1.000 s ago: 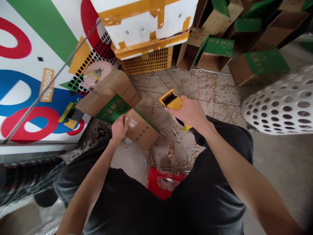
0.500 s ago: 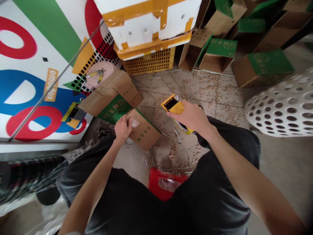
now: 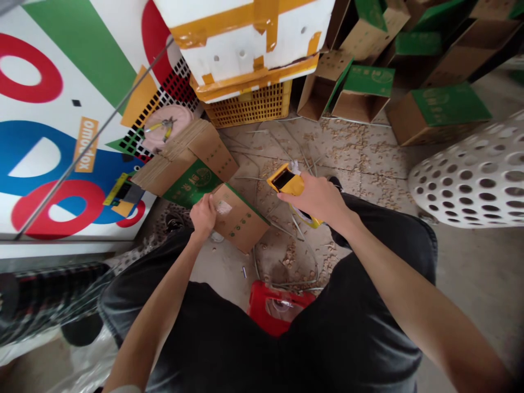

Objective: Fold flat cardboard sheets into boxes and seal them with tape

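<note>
I have the box (image 3: 242,221) at eight o'clock from the middle of my view, its brown face up and tilted. My left hand (image 3: 203,216) is curled over its near left edge, gripping it; my right hand (image 3: 322,199), at three, is wrapped around a yellow tool (image 3: 293,186) with a dark opening. The tool points towards the box but stays apart from it.

A whitish patch (image 3: 224,207), perhaps tape, is on the box beside my left fingers, so I judge this one partly dealt with; I can't tell whether its hidden ends are closed.

At ten, just behind the box, flat cardboard leans in a stack (image 3: 176,155), which I take as work left. Between one and two, the open boxes (image 3: 368,79) are already shaped, mouths showing, so I count that much done. I'd put the job at mid-run, though I can't count either pile. At six, between the knees, a red thing (image 3: 262,314) lies on the floor (image 3: 344,147).
</note>
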The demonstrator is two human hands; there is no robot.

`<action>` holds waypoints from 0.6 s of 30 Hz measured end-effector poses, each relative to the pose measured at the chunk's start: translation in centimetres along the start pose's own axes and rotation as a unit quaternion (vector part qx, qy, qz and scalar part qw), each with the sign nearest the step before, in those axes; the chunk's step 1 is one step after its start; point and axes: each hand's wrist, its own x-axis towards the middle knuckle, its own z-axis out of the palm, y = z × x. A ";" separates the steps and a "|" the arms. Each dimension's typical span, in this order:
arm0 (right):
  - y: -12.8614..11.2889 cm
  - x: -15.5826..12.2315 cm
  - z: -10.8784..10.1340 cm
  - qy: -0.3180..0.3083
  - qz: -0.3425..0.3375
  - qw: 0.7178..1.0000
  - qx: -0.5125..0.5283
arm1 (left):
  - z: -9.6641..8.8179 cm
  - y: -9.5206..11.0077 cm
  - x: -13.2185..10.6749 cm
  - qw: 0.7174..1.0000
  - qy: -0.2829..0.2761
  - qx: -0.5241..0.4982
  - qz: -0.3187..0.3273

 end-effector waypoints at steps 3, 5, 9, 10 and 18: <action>-0.2 -0.1 -0.2 -0.011 0.004 1.000 -0.008 | -0.2 -0.1 -0.2 0.999 -0.003 0.007 0.036; -0.3 -0.1 -0.2 -0.019 0.005 1.000 -0.015 | -0.1 -0.4 -0.2 0.999 -0.015 0.012 0.045; -0.4 -0.1 -0.2 -0.021 -0.004 1.000 -0.021 | -0.3 -1.7 0.5 0.998 -0.052 0.003 0.020; -0.5 -0.1 -0.2 -0.020 -0.006 1.000 -0.020 | -0.4 -2.0 0.7 0.998 -0.057 -0.004 0.017; -0.4 0.0 -0.1 -0.034 0.008 0.999 -0.023 | -1.1 -2.3 0.5 0.991 -0.043 -0.102 0.078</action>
